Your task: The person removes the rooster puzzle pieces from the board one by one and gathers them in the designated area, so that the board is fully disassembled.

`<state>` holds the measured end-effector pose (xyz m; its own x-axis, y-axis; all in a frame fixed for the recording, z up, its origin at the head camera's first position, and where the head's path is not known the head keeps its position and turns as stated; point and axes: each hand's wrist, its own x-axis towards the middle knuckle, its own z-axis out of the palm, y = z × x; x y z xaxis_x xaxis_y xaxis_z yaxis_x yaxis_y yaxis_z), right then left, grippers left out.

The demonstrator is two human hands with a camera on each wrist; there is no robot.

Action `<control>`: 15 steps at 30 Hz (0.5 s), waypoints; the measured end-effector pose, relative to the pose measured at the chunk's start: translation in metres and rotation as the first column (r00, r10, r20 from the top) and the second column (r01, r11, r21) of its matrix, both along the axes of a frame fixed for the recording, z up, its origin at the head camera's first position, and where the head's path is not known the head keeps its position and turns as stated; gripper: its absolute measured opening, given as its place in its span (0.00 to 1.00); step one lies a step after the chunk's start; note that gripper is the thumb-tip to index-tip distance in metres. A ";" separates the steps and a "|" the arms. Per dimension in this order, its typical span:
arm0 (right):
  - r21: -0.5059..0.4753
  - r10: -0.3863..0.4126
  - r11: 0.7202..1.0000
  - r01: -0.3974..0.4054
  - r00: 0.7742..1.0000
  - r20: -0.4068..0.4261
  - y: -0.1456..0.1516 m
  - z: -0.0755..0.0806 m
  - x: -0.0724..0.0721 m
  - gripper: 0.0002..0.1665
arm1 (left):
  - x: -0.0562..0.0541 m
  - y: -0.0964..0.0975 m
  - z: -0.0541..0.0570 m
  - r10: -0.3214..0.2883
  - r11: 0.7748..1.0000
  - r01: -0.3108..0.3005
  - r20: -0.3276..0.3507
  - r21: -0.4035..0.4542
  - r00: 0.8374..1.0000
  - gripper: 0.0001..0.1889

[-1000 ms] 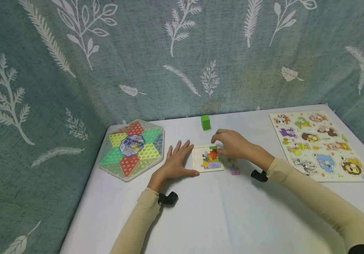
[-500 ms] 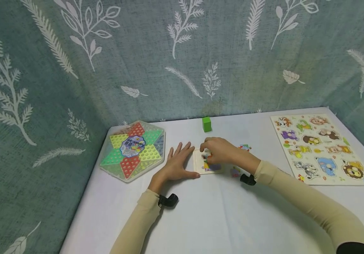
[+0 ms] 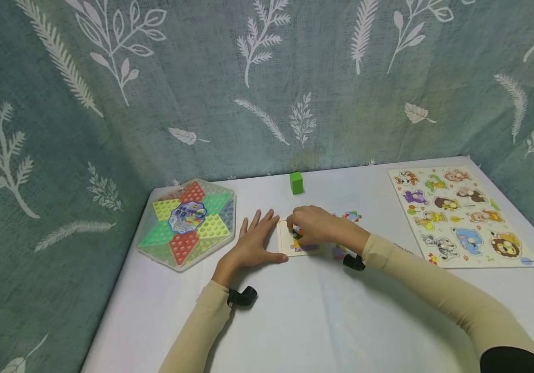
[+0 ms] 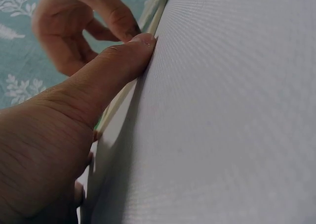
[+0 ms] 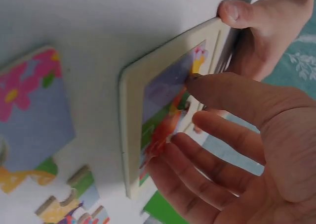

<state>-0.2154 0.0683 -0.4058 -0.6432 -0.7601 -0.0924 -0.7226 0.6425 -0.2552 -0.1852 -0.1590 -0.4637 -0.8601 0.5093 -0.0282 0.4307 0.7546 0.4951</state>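
A small square puzzle [image 5: 136, 100] in a pale wooden frame lies on the white cloth, partly filled with colourful pieces. My left hand [image 3: 249, 249] is spread flat at its left side, the thumb along the near corner and the fingers by the left edge. Over the frame, my right hand [image 3: 315, 226] has its thumb and fingers bent around a small puzzle piece [image 5: 183, 103], with fingertips down at the picture. That hand covers much of the puzzle in the head view. Loose puzzle pieces [image 5: 34, 95] lie just right of the frame.
A hexagonal Chinese checkers box [image 3: 187, 224] lies at the left. A green block [image 3: 297, 183] stands behind the frame. On the right is a large animal peg puzzle board [image 3: 462, 217]. A patterned curtain [image 3: 267, 77] borders the table's back.
My right hand has moved left from the frame's right edge to over the middle, bringing a puzzle piece there. Loose pieces behind it came into view. The left hand stays put.
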 end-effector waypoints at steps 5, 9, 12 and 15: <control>-0.044 0.010 0.999 -0.010 1.000 0.005 0.000 -0.001 0.000 0.19 | -0.002 0.000 0.002 0.007 1.000 -0.007 -0.012 0.017 1.000 0.58; -0.055 0.028 0.998 -0.027 0.999 0.017 0.000 -0.005 0.002 0.18 | 0.000 -0.001 0.000 -0.002 1.000 0.002 0.007 0.009 1.000 0.58; -0.056 0.022 0.998 -0.021 1.000 0.020 -0.001 -0.006 0.003 0.18 | 0.001 -0.001 -0.001 0.002 1.000 -0.002 0.008 0.002 1.000 0.58; -0.047 0.010 0.999 -0.009 1.000 0.015 -0.001 -0.007 0.002 0.18 | 0.001 0.001 -0.001 0.002 1.000 -0.002 0.003 0.001 1.000 0.58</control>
<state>-0.2131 0.0674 -0.4131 -0.6345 -0.7701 -0.0664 -0.7246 0.6225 -0.2958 -0.1839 -0.1585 -0.4643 -0.8611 0.5076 -0.0306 0.4275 0.7551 0.4971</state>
